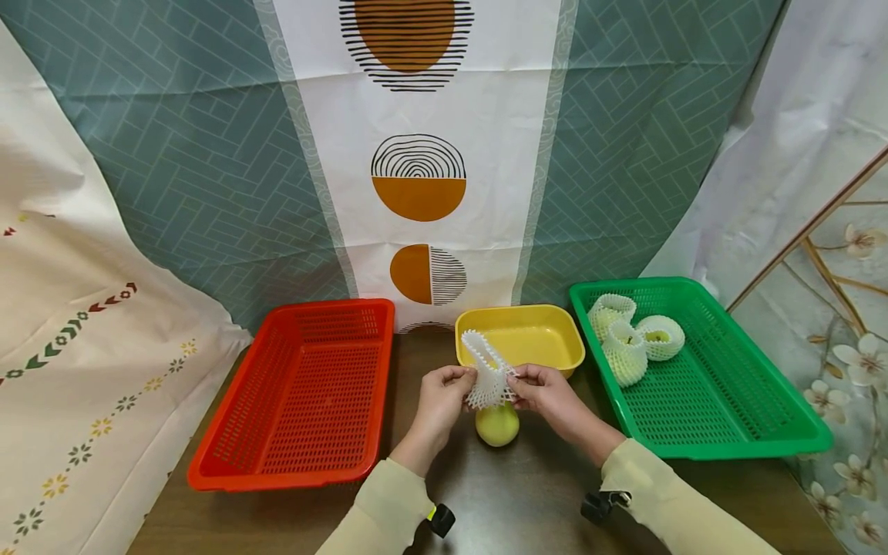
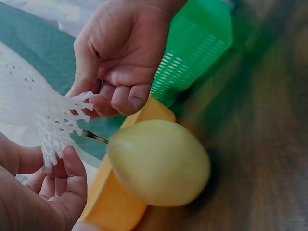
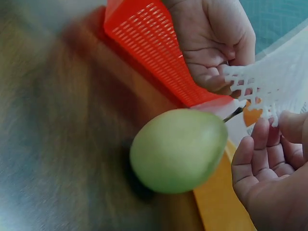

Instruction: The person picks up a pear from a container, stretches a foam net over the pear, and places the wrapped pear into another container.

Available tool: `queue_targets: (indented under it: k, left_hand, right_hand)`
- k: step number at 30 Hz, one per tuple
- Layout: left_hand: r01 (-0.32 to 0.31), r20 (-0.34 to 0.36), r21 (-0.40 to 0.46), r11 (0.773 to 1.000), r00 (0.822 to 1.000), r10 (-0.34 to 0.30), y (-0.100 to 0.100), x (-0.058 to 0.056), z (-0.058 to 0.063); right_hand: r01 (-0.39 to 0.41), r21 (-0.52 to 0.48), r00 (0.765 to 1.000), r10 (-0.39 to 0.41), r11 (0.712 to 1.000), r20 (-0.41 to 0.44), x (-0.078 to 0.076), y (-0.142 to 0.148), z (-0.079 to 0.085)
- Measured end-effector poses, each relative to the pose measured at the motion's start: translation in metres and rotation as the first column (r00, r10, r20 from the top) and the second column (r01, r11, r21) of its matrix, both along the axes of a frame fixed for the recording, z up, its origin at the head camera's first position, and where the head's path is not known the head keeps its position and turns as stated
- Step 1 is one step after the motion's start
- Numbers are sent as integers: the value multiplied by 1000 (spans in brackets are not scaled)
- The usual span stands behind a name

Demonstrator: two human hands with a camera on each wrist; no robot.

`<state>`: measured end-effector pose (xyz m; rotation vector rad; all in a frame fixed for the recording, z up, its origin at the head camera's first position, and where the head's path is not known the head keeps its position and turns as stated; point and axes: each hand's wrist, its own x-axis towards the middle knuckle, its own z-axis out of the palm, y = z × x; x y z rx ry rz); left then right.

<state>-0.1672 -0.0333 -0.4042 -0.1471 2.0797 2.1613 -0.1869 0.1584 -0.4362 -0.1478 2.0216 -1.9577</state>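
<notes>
Between both hands a white foam fruit net (image 1: 491, 379) is stretched, its mesh edge pulled wide. My left hand (image 1: 444, 395) pinches one side of that edge between thumb and fingers. The opposite side is pinched by my right hand (image 1: 544, 391). Just below the net, a pale green-yellow pear (image 1: 497, 426) stands on the table with its stem up. In the left wrist view the stem of the pear (image 2: 159, 163) points toward the net's opening, and the pear's body is outside the mesh.
A red basket (image 1: 378, 401) stands on the left. Behind the hands is a yellow bin (image 1: 520, 314). On the right, a green basket (image 1: 728, 401) holds several net-wrapped fruits (image 1: 626, 354). The brown table (image 1: 513, 501) extends in front, with patterned cloths hanging behind and beside it.
</notes>
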Motion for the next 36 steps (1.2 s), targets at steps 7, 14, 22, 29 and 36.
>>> queue_targets:
  k: [7,14,22,29,36]
  left_hand:
    - [-5,25,-31,1000,1000,6,1,3,-12]
    - [-8,67,-10,1000,998,9,1,-6,-51]
    - [-22,89,-18,1000,996,23,3,-3,-68]
    - [-27,79,-65,998,996,32,4,-2,-79]
    - [-33,67,-97,995,997,40,3,-3,-85]
  right_hand:
    - [-11,85,1000,13,996,-19,7,10,-14]
    - [8,173,1000,-4,985,-21,13,17,-27]
    - [4,203,1000,-3,979,-3,20,22,-38]
    - [4,208,1000,-2,978,-10,23,23,-47]
    - [2,191,1000,0,982,-14,22,22,-52]
